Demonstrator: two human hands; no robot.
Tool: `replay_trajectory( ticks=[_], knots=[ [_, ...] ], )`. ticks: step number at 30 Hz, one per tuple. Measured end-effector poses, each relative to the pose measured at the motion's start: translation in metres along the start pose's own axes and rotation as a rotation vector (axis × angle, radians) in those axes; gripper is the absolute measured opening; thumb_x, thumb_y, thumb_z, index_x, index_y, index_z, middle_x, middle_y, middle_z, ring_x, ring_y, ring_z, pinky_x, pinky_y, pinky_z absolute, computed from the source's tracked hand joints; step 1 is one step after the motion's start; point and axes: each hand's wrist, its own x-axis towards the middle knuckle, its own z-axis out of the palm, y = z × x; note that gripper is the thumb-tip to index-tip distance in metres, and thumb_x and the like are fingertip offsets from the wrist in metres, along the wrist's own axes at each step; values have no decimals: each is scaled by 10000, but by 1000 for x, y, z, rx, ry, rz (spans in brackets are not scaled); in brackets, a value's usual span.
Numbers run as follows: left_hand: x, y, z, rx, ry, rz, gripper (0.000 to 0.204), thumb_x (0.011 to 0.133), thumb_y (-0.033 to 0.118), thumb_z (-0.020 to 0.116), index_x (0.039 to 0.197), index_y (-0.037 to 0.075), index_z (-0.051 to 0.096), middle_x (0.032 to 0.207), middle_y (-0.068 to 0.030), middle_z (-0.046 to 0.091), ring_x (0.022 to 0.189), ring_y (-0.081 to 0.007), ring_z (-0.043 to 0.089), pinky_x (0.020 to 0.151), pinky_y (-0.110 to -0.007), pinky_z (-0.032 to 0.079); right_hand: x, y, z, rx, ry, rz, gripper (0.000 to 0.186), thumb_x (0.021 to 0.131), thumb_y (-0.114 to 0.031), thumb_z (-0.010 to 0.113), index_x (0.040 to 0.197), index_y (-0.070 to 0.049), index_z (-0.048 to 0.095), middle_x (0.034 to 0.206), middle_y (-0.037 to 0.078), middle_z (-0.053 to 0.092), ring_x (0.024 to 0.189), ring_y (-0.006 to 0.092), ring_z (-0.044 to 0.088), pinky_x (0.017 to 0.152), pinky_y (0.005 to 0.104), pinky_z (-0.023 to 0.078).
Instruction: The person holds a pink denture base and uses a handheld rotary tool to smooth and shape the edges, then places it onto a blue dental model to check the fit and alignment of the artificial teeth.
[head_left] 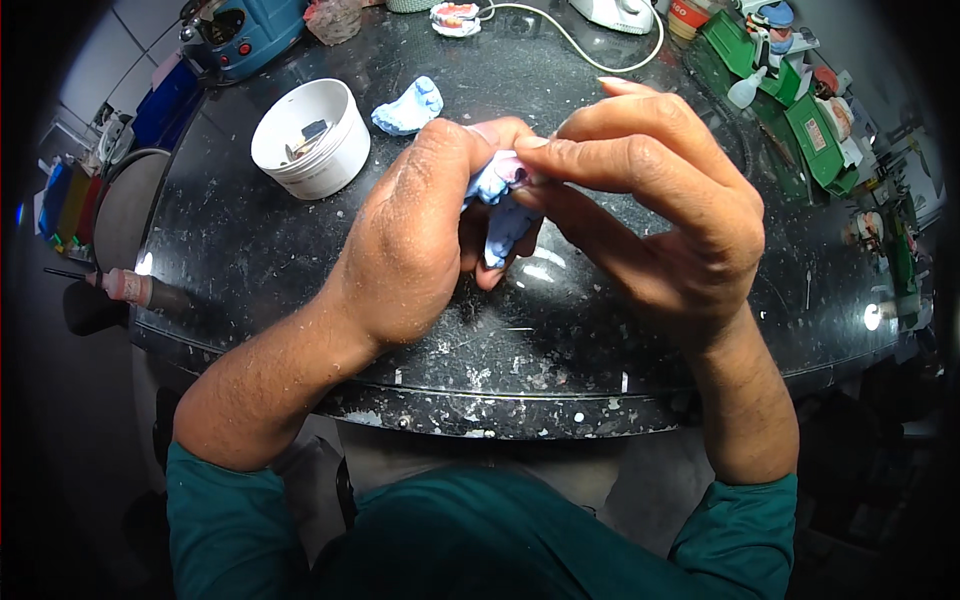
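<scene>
My left hand (415,230) grips a pale blue dental cast (508,230) over the middle of the dark worktop, its thumb along the top. The fingers and thumb of my right hand (660,200) close on a small pale piece with pink and a dark spot (511,167) at the upper end of that cast. A second blue dental cast (405,110) lies behind my left hand. A white round tub (310,150) with small metal pieces inside stands to the left of it.
A blue appliance (250,40) sits at the back left, a white device (610,12) with a cord at the back. Green trays (815,140) with casts line the right. A pink-liquid bottle (130,288) is at the left edge. The worktop's front edge (500,415) curves below my arms.
</scene>
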Motion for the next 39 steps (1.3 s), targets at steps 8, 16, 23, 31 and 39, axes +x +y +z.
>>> replay_trajectory(
  ticks=[8,16,23,31,39],
  knots=[
    [-6,5,-5,77,-35,8,498,1066,311,201,1286,-44,473,841,-144,631,590,-151,580,497,-229,471,-3,-3,4,116,41,46,292,699,-11,825,982,-36,755,883,52,691,846,160,651,938,404,481],
    [-2,-1,-7,287,-24,55,530,1047,352,206,1184,-46,529,811,-141,629,560,-125,543,480,-218,450,-3,-7,5,34,-16,123,279,699,-17,830,966,-28,751,879,68,685,832,176,647,891,369,494],
    [11,-2,-2,-548,-103,-204,569,1008,384,221,1177,-34,568,865,-167,652,641,-186,597,524,-260,464,-2,5,6,184,87,52,326,733,57,776,1051,25,714,920,104,684,885,186,645,753,273,523],
    [11,0,-6,-667,-190,-125,516,1023,371,261,1228,0,556,932,-107,665,800,-209,670,632,-260,474,-4,-3,0,184,116,48,331,719,69,771,1040,63,691,982,159,684,932,231,642,781,310,529],
    [4,4,-8,-433,-228,-10,481,862,443,515,1135,49,548,927,-43,618,798,-113,611,667,-234,437,0,-1,1,139,124,-146,346,705,12,810,1023,59,682,967,145,697,888,251,643,774,349,527]
  ],
)
